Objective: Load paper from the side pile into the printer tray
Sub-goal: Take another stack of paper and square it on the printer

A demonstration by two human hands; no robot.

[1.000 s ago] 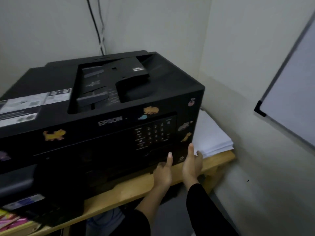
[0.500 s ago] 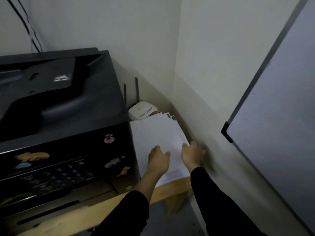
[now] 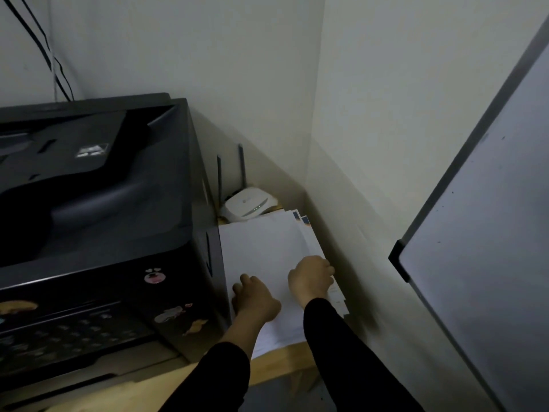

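Note:
A pile of white paper [image 3: 263, 248] lies on the wooden table [image 3: 279, 364], wedged between the black printer [image 3: 98, 209] and the wall. My left hand [image 3: 255, 298] sits at the pile's left edge beside the printer's side, fingers curled down over the sheets. My right hand [image 3: 310, 278] is at the pile's right edge, fingers hooked over it with their tips hidden. Both hands are near the front half of the pile. The printer's front panel [image 3: 74, 331] with stickers faces lower left; its tray is not clearly in view.
A white router [image 3: 249, 203] with two antennas stands behind the pile in the corner. A whiteboard [image 3: 481, 263] leans close on the right. Cables [image 3: 44, 52] run down the wall behind the printer. The gap between printer and wall is narrow.
My view swung right from the printer's front to the paper pile. Both hands left the printer's front, landed on the pile, then spread to its left and right edges and curled.

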